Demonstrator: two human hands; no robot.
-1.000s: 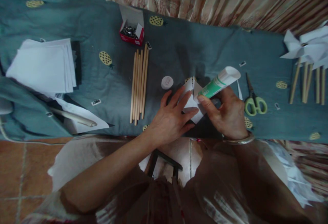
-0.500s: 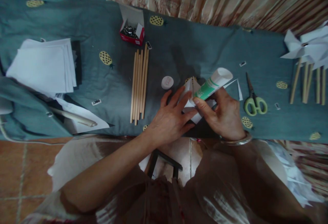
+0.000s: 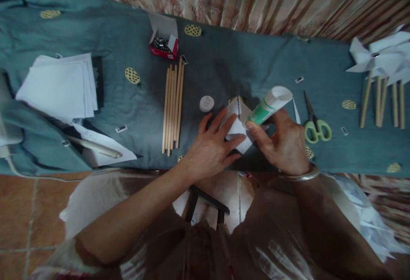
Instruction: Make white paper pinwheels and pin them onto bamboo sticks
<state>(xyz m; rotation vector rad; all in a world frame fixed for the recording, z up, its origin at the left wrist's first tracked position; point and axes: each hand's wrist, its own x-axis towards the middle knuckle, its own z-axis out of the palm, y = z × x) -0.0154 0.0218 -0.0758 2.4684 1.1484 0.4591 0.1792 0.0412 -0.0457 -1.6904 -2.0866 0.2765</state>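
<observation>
In my right hand (image 3: 286, 143) is a large green-and-white glue stick (image 3: 265, 108), tilted with its lower end down at the paper; that tip is hidden. A small folded white paper (image 3: 245, 144) with cut slits lies under it on the cloth. My left hand (image 3: 213, 147) rests with fingers spread, fingertips on the paper's left side. A round white cap (image 3: 206, 103) sits just beyond my left fingers. To the right of my right hand are a thin white paper scrap (image 3: 296, 111) and scissors with green handles (image 3: 317, 130).
Several wooden sticks (image 3: 173, 109) lie left of my hands, below an open red box (image 3: 164, 48) of shiny metal pieces. A stack of white paper (image 3: 57, 86) is at the left, near a power strip (image 3: 9, 118). Paper pinwheels (image 3: 376, 56) on sticks lie far right.
The glue stick and my right hand have shifted slightly right, exposing more of the folded paper. My left hand stays on the paper, moved slightly left. The view has shifted a little.
</observation>
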